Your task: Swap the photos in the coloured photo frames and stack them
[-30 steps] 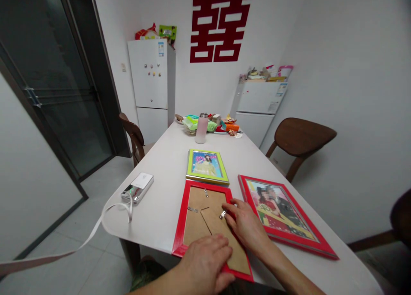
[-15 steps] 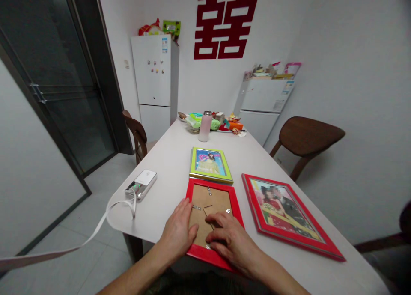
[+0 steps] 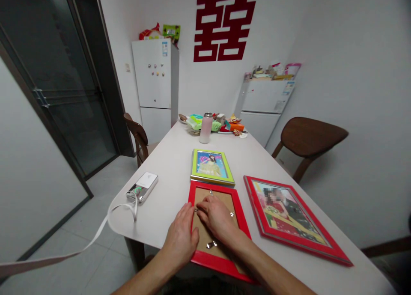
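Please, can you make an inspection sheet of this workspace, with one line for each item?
Surface: white table, rounded corner at left.
Job's things: red picture frame face down, brown backing showing, metal clips.
Hands: left hand on the frame's left side; right hand on the backing.
Clutter: green-framed picture, red-framed photo, device with green light, pink bottle, packets.
Cables: nothing seen; white strap hangs over the table edge.
Surroundings: two white refrigerators, wooden chair, glass door.

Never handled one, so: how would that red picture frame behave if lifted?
The red picture frame probably lifts as one stiff piece, its brown backing board looking firm. Its slim rails suggest lightness; any glass beneath, hidden here, could be fragile.
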Tool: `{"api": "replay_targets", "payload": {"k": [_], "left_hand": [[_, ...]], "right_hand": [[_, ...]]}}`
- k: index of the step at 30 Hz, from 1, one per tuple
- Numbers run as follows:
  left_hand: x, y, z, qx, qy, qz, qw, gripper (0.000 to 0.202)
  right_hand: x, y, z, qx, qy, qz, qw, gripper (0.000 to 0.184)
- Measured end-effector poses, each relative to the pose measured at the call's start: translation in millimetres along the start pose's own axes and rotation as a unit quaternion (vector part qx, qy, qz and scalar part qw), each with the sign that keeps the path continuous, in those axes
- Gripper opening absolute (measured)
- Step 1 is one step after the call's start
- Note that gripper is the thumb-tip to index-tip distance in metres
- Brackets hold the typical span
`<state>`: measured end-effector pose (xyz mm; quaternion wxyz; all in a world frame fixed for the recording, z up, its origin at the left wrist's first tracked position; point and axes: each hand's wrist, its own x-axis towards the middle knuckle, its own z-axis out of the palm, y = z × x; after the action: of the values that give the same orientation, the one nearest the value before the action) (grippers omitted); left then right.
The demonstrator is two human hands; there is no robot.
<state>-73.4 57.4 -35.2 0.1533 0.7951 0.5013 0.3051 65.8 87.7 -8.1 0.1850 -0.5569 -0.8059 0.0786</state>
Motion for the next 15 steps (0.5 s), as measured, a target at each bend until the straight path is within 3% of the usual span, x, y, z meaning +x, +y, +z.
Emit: {"api": "replay_targets", "payload": {"k": [5,15], "left_hand": [[-1,-1,1.4,-0.016,0.014,0.003,1.0,0.052],[-1,-2,3.6,-0.01,0.004,-0.014,1.0,0.054]], "right_hand": [[6,1,6,-0.017,0.019,0.026,0.999,0.022],[14,37,0,-0.065,0.059,0.125,0.988,0.027]]}}
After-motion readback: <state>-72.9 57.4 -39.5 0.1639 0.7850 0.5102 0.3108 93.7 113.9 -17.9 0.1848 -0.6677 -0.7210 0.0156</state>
